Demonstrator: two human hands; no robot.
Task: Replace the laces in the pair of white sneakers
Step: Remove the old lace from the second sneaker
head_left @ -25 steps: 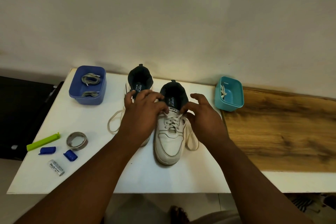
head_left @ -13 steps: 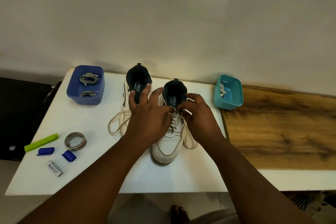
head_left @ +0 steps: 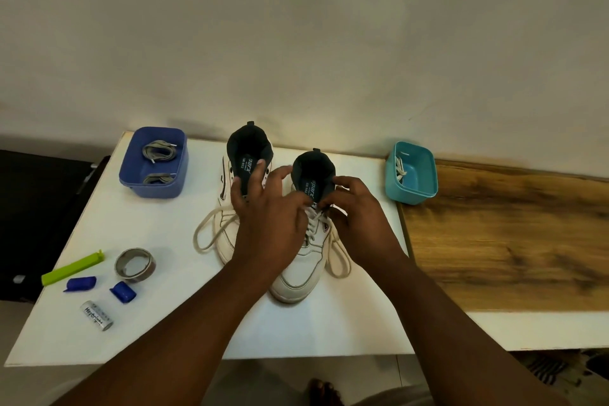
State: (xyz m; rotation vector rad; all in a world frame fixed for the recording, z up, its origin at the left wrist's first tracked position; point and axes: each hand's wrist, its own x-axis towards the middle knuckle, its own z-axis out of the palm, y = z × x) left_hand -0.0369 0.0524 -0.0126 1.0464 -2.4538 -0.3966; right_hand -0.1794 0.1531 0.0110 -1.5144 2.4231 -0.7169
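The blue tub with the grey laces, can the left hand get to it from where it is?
Probably yes. The blue tub sits open-topped beside the left sneaker, with bare table between it and the left hand. But that hand is busy at the right sneaker's lace.

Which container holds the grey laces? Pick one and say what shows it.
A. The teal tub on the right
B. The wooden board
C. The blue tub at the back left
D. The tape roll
C: two bundles of grey laces lie inside the blue tub at the table's back left corner; the teal tub holds whitish laces instead.
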